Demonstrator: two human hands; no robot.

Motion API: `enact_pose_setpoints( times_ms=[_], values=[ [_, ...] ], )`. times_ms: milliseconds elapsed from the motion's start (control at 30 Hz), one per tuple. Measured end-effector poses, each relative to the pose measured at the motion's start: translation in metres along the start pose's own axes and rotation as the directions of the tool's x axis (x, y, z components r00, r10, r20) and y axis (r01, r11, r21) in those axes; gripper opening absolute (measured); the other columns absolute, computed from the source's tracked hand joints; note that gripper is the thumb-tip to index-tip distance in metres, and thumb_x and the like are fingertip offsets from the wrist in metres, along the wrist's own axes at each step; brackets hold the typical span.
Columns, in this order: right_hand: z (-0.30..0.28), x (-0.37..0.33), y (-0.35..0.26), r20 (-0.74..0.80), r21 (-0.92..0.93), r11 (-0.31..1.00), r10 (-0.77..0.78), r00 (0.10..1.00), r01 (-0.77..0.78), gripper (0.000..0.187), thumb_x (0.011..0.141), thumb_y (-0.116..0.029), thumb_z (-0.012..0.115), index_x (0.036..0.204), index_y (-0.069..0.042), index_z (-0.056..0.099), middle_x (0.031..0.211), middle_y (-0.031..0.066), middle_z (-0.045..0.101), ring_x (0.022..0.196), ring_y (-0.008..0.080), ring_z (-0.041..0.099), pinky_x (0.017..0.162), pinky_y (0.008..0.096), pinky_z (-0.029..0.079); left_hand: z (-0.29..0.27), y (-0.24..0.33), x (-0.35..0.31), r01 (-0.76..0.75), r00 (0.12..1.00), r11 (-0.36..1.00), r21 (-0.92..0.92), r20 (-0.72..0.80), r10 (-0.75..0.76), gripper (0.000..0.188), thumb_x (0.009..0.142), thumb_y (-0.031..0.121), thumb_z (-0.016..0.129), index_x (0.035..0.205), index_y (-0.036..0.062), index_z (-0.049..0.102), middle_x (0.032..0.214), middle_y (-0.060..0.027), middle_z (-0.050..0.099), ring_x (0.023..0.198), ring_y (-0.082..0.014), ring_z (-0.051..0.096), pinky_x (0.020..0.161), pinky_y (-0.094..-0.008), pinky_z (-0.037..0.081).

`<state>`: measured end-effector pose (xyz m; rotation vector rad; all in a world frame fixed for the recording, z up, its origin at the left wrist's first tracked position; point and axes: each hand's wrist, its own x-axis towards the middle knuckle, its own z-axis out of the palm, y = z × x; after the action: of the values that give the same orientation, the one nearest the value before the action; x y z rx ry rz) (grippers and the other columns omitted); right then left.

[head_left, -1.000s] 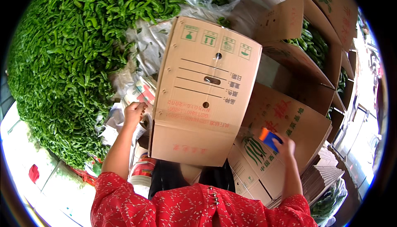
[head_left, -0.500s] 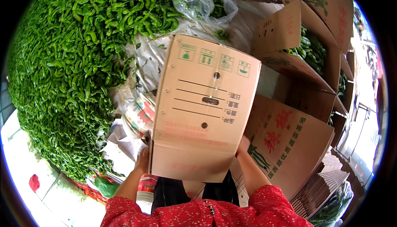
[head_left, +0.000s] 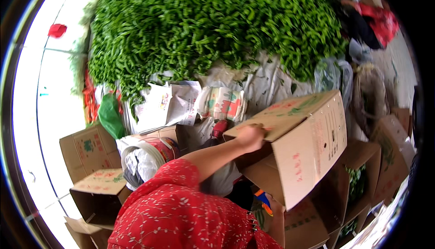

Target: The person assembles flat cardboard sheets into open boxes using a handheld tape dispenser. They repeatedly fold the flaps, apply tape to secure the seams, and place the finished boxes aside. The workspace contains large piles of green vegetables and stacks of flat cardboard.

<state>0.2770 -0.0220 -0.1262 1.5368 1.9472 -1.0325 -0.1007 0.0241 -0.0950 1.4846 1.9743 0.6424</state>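
Observation:
A large cardboard box [head_left: 308,145] lies tipped on its side in front of me, its open end toward me. My left hand [head_left: 250,136] reaches out from a red flowered sleeve and grips the edge of the box's upper flap. My right forearm [head_left: 277,222] rises from the lower edge and goes under the box, where the hand itself is hidden. An orange and blue tool [head_left: 263,202] shows just beside that forearm, below the box.
A big heap of green peppers [head_left: 204,27] fills the far side. White sacks and papers [head_left: 167,106] and a green bag [head_left: 108,115] lie at its foot. Open cardboard boxes [head_left: 90,167] stand at left, more boxes with peppers [head_left: 358,181] at right. Another person in red [head_left: 380,20] crouches top right.
My view has swung to the left. The box, held upright before me earlier, now lies tipped to the right, and my left hand has moved from its lower edge to its upper flap.

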Motion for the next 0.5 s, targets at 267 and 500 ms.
enact_pose_setpoints(
  times_ms=[267, 500],
  values=[
    [-0.100, -0.027, 0.085, -0.388, 0.322, 0.932, -0.032, 0.921, 0.168, 0.034, 0.084, -0.017, 0.058, 0.106, 0.009, 0.061, 0.106, 0.0244, 0.065, 0.095, 0.0346, 0.062, 0.085, 0.0419, 0.048, -0.041, 0.151, -0.005, -0.230, 0.949, 0.948, 0.220, -0.167, 0.269, 0.012, 0.065, 0.013, 0.063, 0.069, 0.0044, 0.070, 0.079, -0.0155, 0.064, 0.076, -0.0320, 0.064, 0.067, -0.0406, 0.051],
    [-0.176, -0.088, 0.011, -0.263, -0.720, 0.524, -0.812, 0.521, 0.455, 0.045, 0.087, -0.028, 0.066, 0.118, 0.004, 0.060, 0.114, 0.0203, 0.064, 0.101, 0.0283, 0.062, 0.092, 0.0344, 0.047, -0.202, 0.172, -0.126, -0.006, 0.949, 0.948, 0.319, -0.296, 0.105, 0.010, 0.068, 0.013, 0.060, 0.067, 0.0041, 0.065, 0.079, -0.0133, 0.060, 0.069, -0.0325, 0.061, 0.064, -0.0415, 0.049]
  ],
)
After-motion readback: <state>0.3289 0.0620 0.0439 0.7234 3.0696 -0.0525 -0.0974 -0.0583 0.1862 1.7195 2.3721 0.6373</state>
